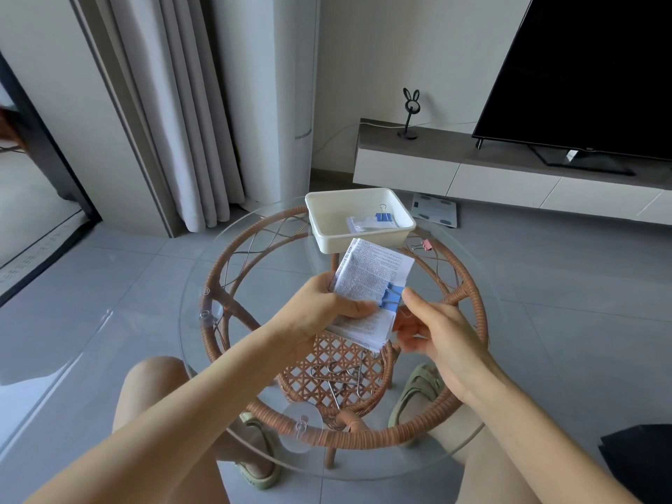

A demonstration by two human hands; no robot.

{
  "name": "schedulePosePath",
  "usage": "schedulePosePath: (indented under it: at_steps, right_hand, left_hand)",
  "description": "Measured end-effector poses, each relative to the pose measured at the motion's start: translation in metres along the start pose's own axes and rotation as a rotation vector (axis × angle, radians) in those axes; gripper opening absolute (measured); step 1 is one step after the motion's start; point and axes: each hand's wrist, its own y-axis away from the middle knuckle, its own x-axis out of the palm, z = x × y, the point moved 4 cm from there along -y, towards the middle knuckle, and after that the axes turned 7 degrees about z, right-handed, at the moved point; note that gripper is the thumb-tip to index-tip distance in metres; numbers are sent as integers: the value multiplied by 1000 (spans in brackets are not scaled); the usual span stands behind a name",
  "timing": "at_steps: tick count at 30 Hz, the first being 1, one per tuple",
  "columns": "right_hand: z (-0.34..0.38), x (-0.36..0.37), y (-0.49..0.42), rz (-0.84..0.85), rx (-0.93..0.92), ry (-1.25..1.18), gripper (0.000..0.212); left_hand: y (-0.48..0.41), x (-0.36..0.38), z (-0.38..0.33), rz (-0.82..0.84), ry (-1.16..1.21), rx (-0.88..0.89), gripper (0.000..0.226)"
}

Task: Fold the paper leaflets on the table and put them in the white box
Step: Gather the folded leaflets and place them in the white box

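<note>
My left hand (320, 311) grips a folded stack of printed paper leaflets (367, 281) above the glass table, thumb laid across the front. A blue binder clip (391, 298) sits on the stack's right edge. My right hand (425, 329) is at that edge, its fingertips at the clip's wire handle; whether they pinch it I cannot tell. The white box (320, 216) stands at the table's far side. Inside it lies another folded leaflet bundle (365, 224) held by a blue clip (382, 215).
A pink binder clip (424, 244) lies on the round glass table (203, 321) right of the box. Several metal clips (338, 376) rest on the wicker shelf below. My knees and sandalled feet are under the table. A TV unit and curtain stand behind.
</note>
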Motion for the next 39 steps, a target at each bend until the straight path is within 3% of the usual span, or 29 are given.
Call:
schedulePosePath:
  at_steps: [5, 9, 12, 15, 17, 19, 23, 27, 31, 36, 39]
  right_hand:
    - [16, 4, -22, 39, -1, -239, 23]
    - [33, -6, -65, -124, 53, -283, 10]
    - [49, -24, -120, -277, 36, -190, 4]
    - [66, -27, -178, -283, 42, -42, 13]
    - [70, -22, -210, -219, 57, 20, 3]
    - [74, -14, -236, -100, 50, 109, 11]
    - [90, -5, -268, 144, -5, 529, 27]
    - [98, 6, -294, 391, 64, 950, 20]
    - [107, 17, -312, 442, 26, 1005, 20]
    - [90, 28, -304, 715, 148, 1184, 23]
    - [72, 39, -296, 732, 96, 1237, 25]
  left_hand:
    - [-18, -8, -11, -112, 60, -44, 26]
    - [-40, -24, -34, -172, 26, -43, 19]
    - [-64, -61, -50, -409, -213, 3, 10]
    - [-91, -100, -59, -604, -559, 2, 12]
    - [-107, -111, -57, -589, -649, -69, 8]
    - [-121, -115, -54, -569, -602, -114, 15]
    - [-140, -122, -49, -471, -447, -79, 5]
    - [-150, -129, -39, -419, -417, -45, 22]
    - [-151, -139, -39, -449, -385, -17, 22]
    - [-151, -147, -39, -426, -358, -25, 34]
    - [-154, -147, -34, -448, -370, -42, 36]
